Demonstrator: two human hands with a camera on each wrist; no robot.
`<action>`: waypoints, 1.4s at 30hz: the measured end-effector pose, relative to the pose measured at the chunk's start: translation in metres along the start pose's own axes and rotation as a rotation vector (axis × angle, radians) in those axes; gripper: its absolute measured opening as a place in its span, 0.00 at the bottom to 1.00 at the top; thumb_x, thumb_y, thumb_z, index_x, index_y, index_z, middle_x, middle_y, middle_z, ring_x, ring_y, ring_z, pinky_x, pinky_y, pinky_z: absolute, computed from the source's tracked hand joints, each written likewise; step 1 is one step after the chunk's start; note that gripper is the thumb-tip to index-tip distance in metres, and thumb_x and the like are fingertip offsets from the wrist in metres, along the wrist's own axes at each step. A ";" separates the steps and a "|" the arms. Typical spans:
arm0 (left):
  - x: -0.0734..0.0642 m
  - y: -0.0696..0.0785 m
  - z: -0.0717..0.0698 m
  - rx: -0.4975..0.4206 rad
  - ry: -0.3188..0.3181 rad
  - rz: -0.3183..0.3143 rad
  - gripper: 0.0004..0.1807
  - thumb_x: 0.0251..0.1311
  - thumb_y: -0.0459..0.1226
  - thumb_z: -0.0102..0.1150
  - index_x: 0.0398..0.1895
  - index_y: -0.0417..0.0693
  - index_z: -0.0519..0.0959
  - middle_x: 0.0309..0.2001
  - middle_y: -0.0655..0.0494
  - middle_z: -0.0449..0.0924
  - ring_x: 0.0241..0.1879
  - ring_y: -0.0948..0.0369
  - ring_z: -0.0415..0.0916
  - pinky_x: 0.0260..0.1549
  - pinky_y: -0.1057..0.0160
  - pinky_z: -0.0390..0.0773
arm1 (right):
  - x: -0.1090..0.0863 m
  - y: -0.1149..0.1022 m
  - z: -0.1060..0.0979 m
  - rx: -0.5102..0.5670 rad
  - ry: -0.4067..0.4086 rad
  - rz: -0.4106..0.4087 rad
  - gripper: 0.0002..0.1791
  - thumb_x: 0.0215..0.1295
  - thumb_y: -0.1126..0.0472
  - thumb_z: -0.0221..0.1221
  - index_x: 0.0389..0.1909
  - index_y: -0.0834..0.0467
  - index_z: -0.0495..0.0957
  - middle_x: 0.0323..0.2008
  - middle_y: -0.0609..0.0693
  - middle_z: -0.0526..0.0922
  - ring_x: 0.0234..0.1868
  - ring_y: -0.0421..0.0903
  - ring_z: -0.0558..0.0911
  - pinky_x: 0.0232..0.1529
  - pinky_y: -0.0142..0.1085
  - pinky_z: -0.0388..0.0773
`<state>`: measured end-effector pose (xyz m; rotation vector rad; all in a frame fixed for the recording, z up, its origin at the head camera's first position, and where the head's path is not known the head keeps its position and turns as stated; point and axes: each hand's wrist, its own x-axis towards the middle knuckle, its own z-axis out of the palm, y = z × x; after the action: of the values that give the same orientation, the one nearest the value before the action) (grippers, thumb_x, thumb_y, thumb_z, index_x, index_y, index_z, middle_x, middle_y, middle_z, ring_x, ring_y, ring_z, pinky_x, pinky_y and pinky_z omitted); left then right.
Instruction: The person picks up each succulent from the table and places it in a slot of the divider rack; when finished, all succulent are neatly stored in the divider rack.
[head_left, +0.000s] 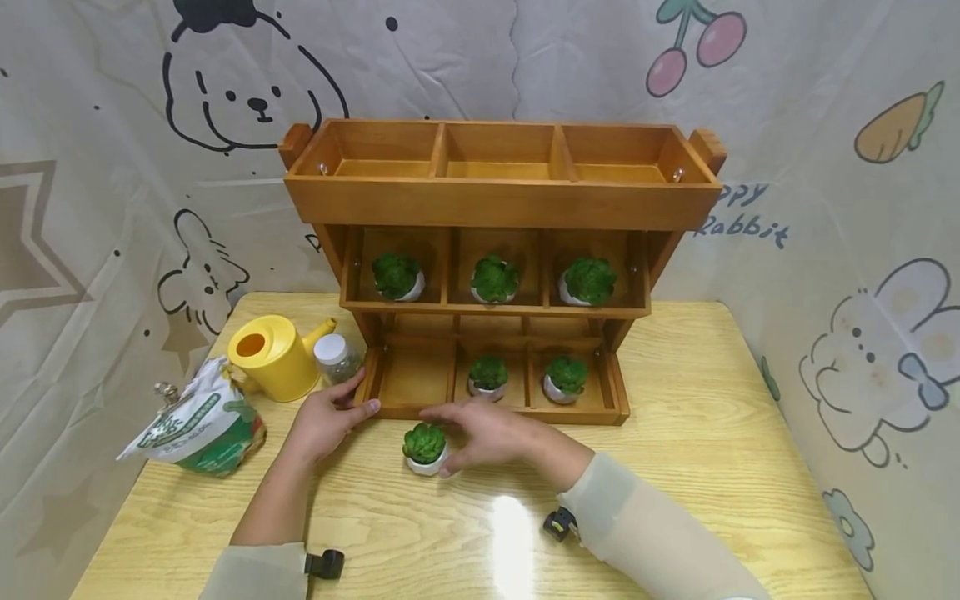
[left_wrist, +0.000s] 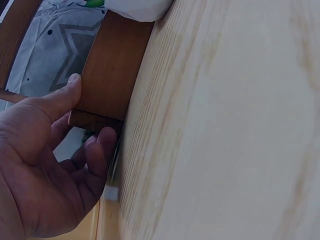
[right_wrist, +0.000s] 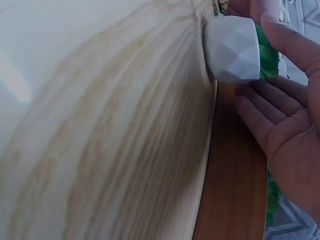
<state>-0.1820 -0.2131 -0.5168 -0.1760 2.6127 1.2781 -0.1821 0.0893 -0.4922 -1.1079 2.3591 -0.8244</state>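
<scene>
A small potted succulent (head_left: 424,448) with green leaves and a white pot stands upright on the table before the wooden plant shelf (head_left: 483,200). My right hand (head_left: 489,432) reaches beside it, fingers extended along its shelf side and thumb near the pot. In the right wrist view, the white faceted pot (right_wrist: 232,50) sits in front of the spread thumb and fingers. At the shelf's lower left corner, my left hand (head_left: 327,421) grips the bottom tray. Its thumb lies on the tray's front board (left_wrist: 107,70), with the fingers bent at the end.
Two potted succulents (head_left: 487,375) sit in the bottom tier's middle and right compartments; three (head_left: 495,280) fill the middle tier. At the left are a yellow watering can (head_left: 281,367), a white-lidded jar (head_left: 335,354) and a green-and-white bag (head_left: 206,425).
</scene>
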 end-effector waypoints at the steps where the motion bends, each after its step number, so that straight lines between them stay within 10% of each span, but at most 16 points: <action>1: 0.000 0.000 0.000 -0.002 -0.002 -0.003 0.41 0.64 0.56 0.70 0.78 0.60 0.67 0.72 0.41 0.71 0.62 0.46 0.75 0.56 0.47 0.78 | 0.001 0.000 0.001 -0.005 -0.002 -0.002 0.47 0.59 0.46 0.76 0.77 0.51 0.67 0.70 0.45 0.75 0.69 0.42 0.74 0.69 0.39 0.69; 42: 0.000 0.000 -0.001 -0.025 -0.017 -0.001 0.42 0.64 0.56 0.69 0.79 0.60 0.67 0.75 0.40 0.66 0.67 0.43 0.71 0.60 0.44 0.76 | 0.014 0.003 0.018 -0.042 0.014 0.006 0.43 0.57 0.49 0.77 0.73 0.52 0.72 0.64 0.46 0.81 0.61 0.39 0.78 0.63 0.34 0.73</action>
<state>-0.1822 -0.2138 -0.5165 -0.1701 2.5830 1.3060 -0.1816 0.0738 -0.5092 -1.1146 2.4000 -0.7863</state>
